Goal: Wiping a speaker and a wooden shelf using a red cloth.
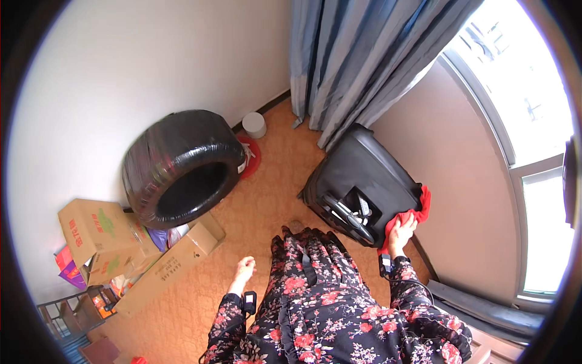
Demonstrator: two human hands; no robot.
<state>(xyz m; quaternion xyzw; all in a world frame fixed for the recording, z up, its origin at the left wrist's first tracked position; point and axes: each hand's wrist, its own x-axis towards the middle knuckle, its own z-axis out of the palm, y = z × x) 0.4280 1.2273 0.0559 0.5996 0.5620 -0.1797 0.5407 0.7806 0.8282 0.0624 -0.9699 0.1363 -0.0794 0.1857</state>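
My right hand (pixel 401 233) presses a red cloth (pixel 420 204) against the near right edge of a black suitcase (pixel 363 168). The cloth drapes over that edge and spreads past my fingers. A recess in the suitcase's upper face shows a black carry handle (pixel 348 218) and grey metal parts. Low at my left side hangs my left hand (pixel 244 272), its fingers loosely curled, with nothing visible in it. Both wrists wear a small black device with a cable.
A black plastic-wrapped tyre (pixel 182 132) leans at the left wall, beside cardboard boxes (pixel 97 236). Near the corner are a white cylinder (pixel 254 125) and a red round object (pixel 254 157). Blue-grey curtains (pixel 354 54) hang behind the suitcase; a window (pixel 541 232) is at right.
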